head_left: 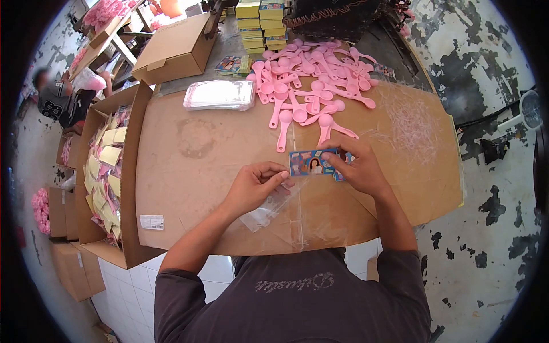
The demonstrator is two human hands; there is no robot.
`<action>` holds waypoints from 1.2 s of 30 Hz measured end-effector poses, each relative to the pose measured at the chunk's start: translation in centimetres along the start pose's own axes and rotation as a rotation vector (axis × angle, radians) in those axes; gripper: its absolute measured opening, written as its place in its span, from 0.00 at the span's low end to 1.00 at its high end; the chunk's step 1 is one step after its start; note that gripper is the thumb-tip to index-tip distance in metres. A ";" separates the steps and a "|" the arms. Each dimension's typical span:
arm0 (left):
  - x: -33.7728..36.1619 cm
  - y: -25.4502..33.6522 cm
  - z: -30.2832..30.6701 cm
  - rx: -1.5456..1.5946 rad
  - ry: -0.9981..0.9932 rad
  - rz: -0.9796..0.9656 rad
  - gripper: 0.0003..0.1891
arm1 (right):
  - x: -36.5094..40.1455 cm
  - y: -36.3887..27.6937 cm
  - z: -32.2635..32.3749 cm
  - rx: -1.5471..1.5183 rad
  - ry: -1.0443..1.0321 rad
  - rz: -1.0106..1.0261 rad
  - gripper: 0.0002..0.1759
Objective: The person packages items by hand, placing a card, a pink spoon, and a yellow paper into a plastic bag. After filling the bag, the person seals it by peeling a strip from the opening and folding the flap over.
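Between thumb and fingers, my right hand [355,166] grips a printed card [311,162], blue with a picture of a person on it. Part of another card shows beneath that hand. My left hand [264,182] pinches a clear plastic bag [264,214], which hangs down over the cardboard in front of me. The card's left edge is just beyond my left fingertips. A heap of pink measuring spoons [311,74] lies past both hands, its nearest spoons close to my right hand. A stack of clear plastic bags [219,95] rests to the left of the heap.
At left stands a long open carton [130,188] full of packed bags with yellowish cards. A closed cardboard box [174,48] sits at the back left, beside stacked cards [249,26]. Plastic scraps [409,128] litter the right side. Another person [66,97] is at far left.
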State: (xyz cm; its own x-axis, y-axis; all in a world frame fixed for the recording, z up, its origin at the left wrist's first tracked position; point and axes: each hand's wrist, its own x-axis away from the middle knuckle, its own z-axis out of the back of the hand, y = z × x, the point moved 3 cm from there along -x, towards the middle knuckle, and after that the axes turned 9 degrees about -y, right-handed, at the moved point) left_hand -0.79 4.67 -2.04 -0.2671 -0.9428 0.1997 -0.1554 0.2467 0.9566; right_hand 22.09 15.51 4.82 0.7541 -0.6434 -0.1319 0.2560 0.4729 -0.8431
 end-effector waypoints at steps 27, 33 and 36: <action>0.5 0.3 -0.2 -0.079 0.084 -0.068 0.12 | -1.6 4.3 2.0 0.676 0.171 -0.028 0.08; 0.3 -0.1 0.2 0.002 0.073 -0.038 0.12 | -0.5 4.9 3.9 0.987 0.281 -0.106 0.09; 0.4 0.6 0.1 0.002 0.045 -0.032 0.11 | 0.1 1.9 4.8 0.891 0.414 -0.040 0.08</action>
State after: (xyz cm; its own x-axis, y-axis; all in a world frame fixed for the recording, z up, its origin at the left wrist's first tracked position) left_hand -1.11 4.45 -1.40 -0.2189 -0.9593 0.1782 -0.1653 0.2164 0.9622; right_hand 25.54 19.24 5.73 0.5070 -0.7486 -0.4272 0.7676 0.6176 -0.1714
